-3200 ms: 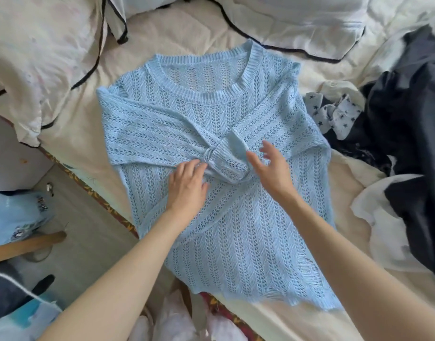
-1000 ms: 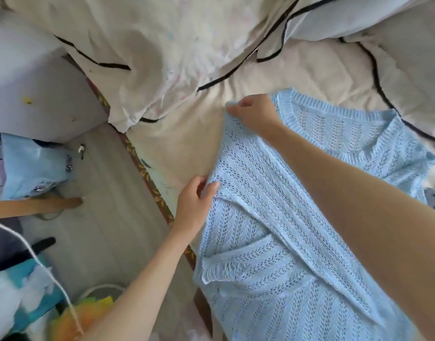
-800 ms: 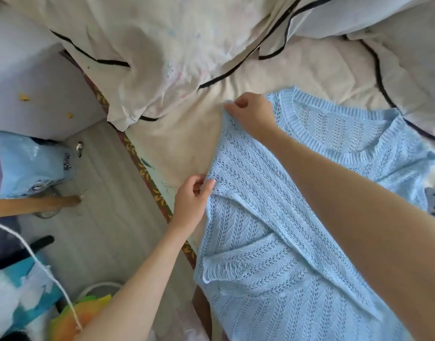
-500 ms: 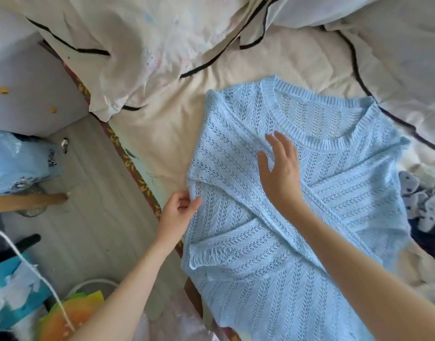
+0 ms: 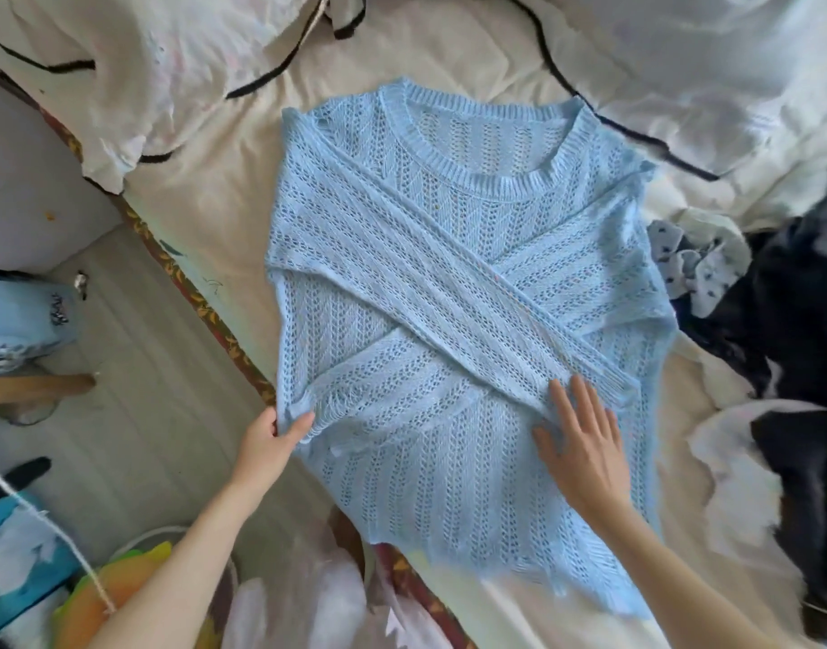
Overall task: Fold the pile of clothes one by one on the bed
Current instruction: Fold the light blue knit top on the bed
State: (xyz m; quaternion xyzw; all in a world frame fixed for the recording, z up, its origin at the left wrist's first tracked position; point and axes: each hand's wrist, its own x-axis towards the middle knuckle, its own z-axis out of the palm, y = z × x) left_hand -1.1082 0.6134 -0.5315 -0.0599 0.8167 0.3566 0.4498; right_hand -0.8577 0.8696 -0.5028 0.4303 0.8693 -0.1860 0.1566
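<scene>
Pale blue open knit, the sweater (image 5: 453,292) lies flat on the bed (image 5: 224,217), sleeves crossed – left hand (image 5: 268,442) pinches its side edge, likely to square it, while the right hand (image 5: 584,442) rests flat, fingers straight, steadying the cuff

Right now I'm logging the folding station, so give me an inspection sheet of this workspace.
Surface: cream bed sheet, rumpled.
Job's things: blue knit sweater lying flat, both sleeves crossed over its front; dark clothes pile at its right.
Clutter: white bedding with black piping bunched above.
Hands: left hand pinches the sweater's left edge; right hand lies flat on it.
Cables: white cord at lower left.
Surroundings: wood-look floor, blue bag.
</scene>
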